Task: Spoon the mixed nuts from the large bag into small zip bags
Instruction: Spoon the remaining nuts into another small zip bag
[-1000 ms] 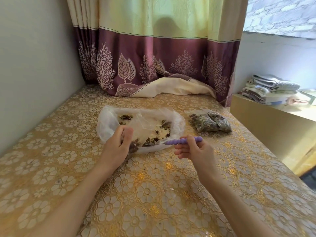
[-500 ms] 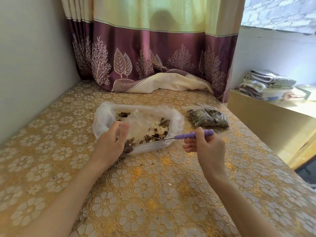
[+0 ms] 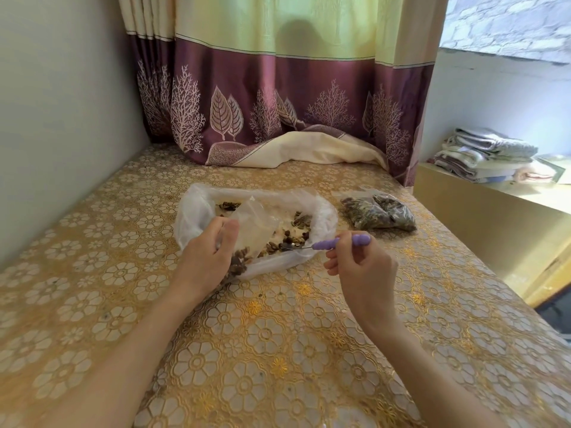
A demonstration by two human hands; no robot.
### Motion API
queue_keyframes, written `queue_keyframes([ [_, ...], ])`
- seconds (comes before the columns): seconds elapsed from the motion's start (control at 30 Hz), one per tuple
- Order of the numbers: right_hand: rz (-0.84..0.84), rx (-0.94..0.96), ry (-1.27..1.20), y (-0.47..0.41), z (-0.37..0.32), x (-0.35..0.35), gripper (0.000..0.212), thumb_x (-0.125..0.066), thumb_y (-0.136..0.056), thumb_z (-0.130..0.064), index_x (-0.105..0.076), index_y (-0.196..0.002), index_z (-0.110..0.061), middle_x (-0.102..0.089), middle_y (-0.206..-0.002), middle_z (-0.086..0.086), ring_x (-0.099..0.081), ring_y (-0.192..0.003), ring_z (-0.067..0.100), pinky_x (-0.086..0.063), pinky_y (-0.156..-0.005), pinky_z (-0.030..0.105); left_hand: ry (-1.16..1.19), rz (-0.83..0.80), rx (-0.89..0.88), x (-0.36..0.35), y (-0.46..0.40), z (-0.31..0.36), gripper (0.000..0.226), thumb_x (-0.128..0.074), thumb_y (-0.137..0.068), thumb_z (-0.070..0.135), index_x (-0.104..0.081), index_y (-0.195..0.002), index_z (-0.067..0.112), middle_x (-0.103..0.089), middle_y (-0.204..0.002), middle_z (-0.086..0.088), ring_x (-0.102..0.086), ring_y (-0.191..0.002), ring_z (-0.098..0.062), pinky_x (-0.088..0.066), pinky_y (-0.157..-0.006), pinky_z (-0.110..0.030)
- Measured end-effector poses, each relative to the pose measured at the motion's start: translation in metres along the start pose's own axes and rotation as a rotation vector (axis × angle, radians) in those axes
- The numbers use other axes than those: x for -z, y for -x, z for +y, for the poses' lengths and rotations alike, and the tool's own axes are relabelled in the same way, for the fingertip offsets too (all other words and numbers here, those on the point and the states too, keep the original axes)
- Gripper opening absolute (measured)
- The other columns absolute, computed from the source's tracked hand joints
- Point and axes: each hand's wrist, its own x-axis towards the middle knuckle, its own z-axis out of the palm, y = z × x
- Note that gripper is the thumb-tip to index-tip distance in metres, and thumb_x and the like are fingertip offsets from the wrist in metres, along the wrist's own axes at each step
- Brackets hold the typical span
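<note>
- Sat at a table (image 3: 278,350) covered in gold floral lace-patterned cloth, against a pale wall on the left.
- Lay open in the middle of the table: large bag (image 3: 197,211), clear plastic, rim rolled down, with mixed nuts (image 3: 293,236) scattered thinly over its bottom.
- Gripped in the left hand (image 3: 207,257): small zip bag (image 3: 253,227), held tilted at the near left edge of the large bag, mouth up and away, a dark clump of nuts gathered at its lower end by the palm.
- Pinched in the right hand (image 3: 361,267): spoon (image 3: 340,241) by its purple ribbed handle, fingers curled around it; metal bowl reaching left into the large bag, low among the nuts, just beside the small bag.
- Rested right of the large bag, a little apart: filled bags (image 3: 380,213), packed with dark nuts.
- Hung behind: curtain (image 3: 278,88), yellow above, maroon below with leaf and tree print, its hem spilling onto the table.
- Stacked on a ledge far right: folded cloths (image 3: 488,152).
</note>
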Motion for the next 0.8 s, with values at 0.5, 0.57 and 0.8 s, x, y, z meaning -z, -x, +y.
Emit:
queue_keyframes([
  [0.5, -0.026, 0.173, 0.055, -0.002, 0.012, 0.006, 0.032, -0.052, -0.096, -0.019, -0.059, -0.073, -0.039, -0.071, -0.066, 0.001, -0.063, -0.049, 0.015, -0.052, -0.046, 0.044, -0.008, -0.024, -0.008, 0.000, 0.001, -0.001, 0.058, -0.020, -0.086, 0.068, -0.054, -0.108, 0.027, -0.067, -0.093, -0.012, -0.062, -0.086, -0.024, -0.045, -0.075, -0.029],
  [0.57, -0.057, 0.244, 0.091, 0.000, 0.013, 0.008, 0.028, -0.052, -0.095, -0.023, -0.056, -0.077, -0.044, -0.071, -0.067, 0.008, -0.061, -0.048, 0.025, -0.049, -0.043, 0.046, -0.010, -0.022, -0.011, 0.001, 0.001, 0.000, 0.059, -0.019, -0.084, 0.069, -0.054, -0.107, 0.027, -0.067, -0.093, -0.013, -0.062, -0.086, -0.025, -0.045, -0.074, -0.028],
  [0.8, -0.037, 0.002, -0.066, -0.004, 0.012, 0.011, 0.036, -0.047, -0.099, -0.019, -0.066, -0.073, -0.004, -0.074, -0.071, -0.003, -0.064, -0.050, 0.017, -0.053, -0.050, 0.026, -0.019, -0.013, -0.014, 0.000, 0.001, 0.000, 0.059, -0.020, -0.086, 0.067, -0.055, -0.106, 0.024, -0.066, -0.091, -0.008, -0.061, -0.085, -0.021, -0.043, -0.072, -0.025],
])
